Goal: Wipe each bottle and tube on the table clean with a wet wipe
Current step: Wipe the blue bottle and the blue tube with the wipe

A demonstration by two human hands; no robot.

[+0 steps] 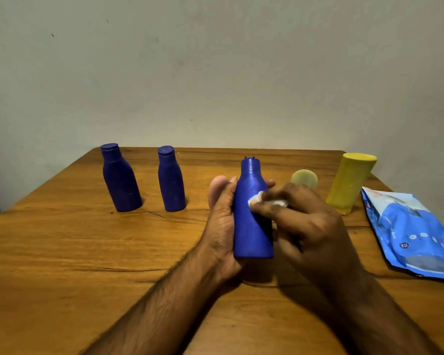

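the person's left hand (222, 224) is gripping a blue bottle (253, 213) upright, thumb on its near side and fingertips showing past its far edge, above the middle of the table (62, 252). whether its base is touching the wood is hard to tell. its cap is missing or open at the top; that part is too small to read clearly. the right hand (308, 221) is pinching a white wipe (260, 201) in curled fingers and pressing it against the bottle's right side; most of the wipe is hiding under the fingers.

no label is showing on any bottle. the blue wipe pack (415, 234) is lying at the right, partly cut off by the frame edge, and its print is too blurred to read.

counting: three blue bottles, two of them (119, 179) (171, 180) standing capped at the back left, well apart from the hands; one yellow tube (350, 183) standing at the back right; one pale round thing (304, 179) beside it, half hidden behind the right hand.
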